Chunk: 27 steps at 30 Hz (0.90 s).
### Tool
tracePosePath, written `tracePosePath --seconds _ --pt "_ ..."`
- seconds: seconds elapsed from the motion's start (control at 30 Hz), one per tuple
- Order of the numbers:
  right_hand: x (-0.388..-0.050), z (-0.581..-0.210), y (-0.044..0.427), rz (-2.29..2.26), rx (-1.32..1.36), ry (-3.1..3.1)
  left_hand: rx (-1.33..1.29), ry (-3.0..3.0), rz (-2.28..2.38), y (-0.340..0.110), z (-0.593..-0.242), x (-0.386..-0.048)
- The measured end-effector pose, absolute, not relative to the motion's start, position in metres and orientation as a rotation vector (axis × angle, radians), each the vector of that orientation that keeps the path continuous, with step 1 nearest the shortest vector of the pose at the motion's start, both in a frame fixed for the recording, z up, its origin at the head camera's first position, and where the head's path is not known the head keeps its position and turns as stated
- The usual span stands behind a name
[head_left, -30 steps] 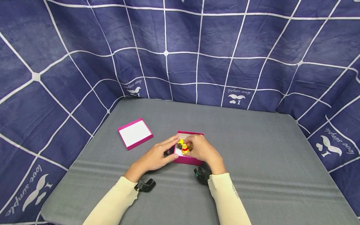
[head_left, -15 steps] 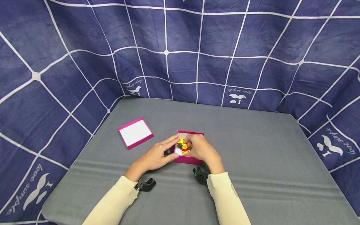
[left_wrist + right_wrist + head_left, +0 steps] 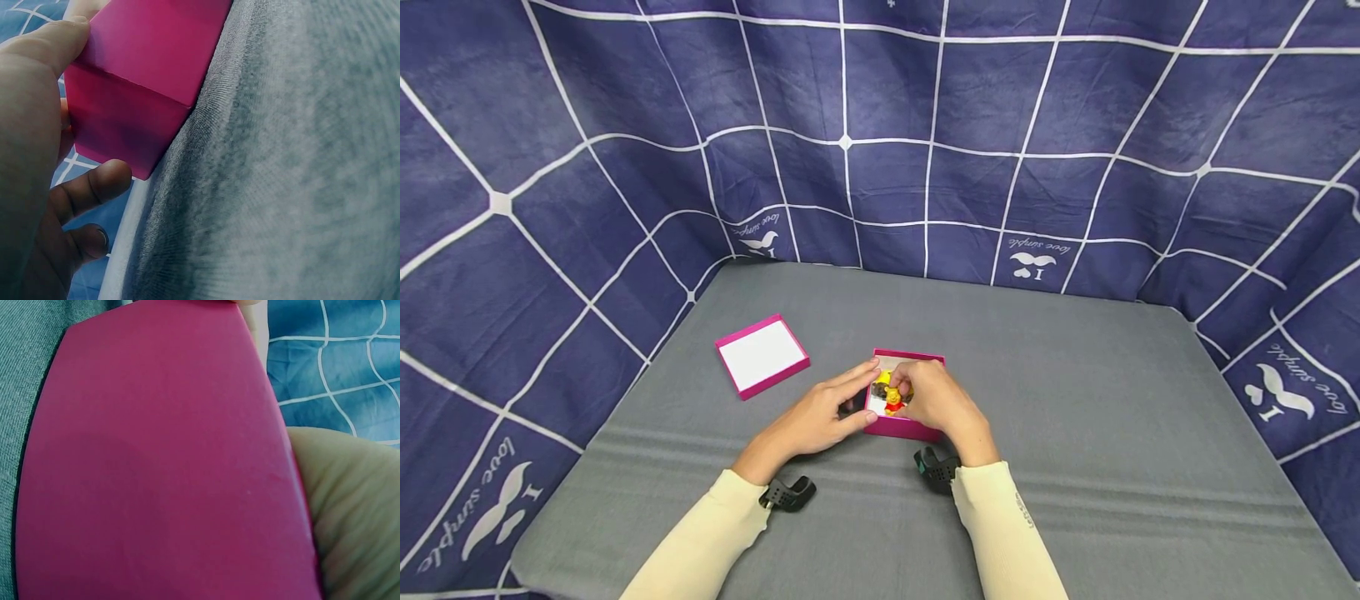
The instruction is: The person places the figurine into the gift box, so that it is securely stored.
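A small open pink box with a white inside stands on the table in the head view. My left hand lies at its left side, fingers and thumb extended and touching the rim near two corners. In the left wrist view my thumb rests on the box's edge, while two lower fingers hang loosely. My right hand reaches into the box with curled fingers and pinches a toy bear figurine, yellow with a red shirt. Its thumb is largely hidden. Yellow and brown items lie behind the figurine.
A pink box lid, white inside, lies upturned on the grey table to the left of the box. A blue curtain with white grid lines surrounds the table at the back and sides.
The bear figurine sits slightly lower and looks a little turned in my right fingers. My left hand, the box and the lid have stayed put.
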State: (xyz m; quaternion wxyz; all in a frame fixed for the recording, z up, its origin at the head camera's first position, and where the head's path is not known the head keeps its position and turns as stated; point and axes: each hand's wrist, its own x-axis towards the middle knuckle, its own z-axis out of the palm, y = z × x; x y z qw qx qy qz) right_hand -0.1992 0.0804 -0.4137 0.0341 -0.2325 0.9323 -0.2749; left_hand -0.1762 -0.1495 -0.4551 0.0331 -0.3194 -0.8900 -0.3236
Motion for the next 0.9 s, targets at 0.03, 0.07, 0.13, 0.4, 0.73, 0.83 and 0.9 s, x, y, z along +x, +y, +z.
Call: tracePosePath --seconds 0.03,0.07,0.13,0.4,0.73,0.83,0.9 --pt "-0.1992 -0.4136 0.0807 -0.843 -0.718 2.868 -0.982 -2.741 -0.995 -0.1494 -0.4550 -0.1763" --pt "-0.1993 -0.4137 0.0810 -0.845 -0.720 2.868 -0.981 -2.744 -0.998 -0.1493 -0.4548 -0.1765" --pt "-0.1997 -0.4140 0.0816 -0.848 -0.732 2.868 -0.977 -2.754 -1.000 -0.1493 -0.4549 -0.1771" --pt "-0.2017 -0.4156 0.0829 -0.856 -0.778 2.845 -0.967 -2.772 -1.005 -0.1494 -0.4553 -0.1774" --pt "-0.2017 -0.4148 0.0848 -0.861 -0.852 2.841 -0.971 -2.754 -1.010 -0.1494 -0.4563 -0.1771" --pt "-0.2014 -0.4144 0.0860 -0.890 -0.861 2.822 -0.978 -2.752 -1.009 -0.1493 -0.4563 -0.1769" --pt "-0.2011 -0.4142 0.0867 -0.914 -0.857 2.805 -0.981 -2.751 -1.012 -0.1493 -0.4565 -0.1766"
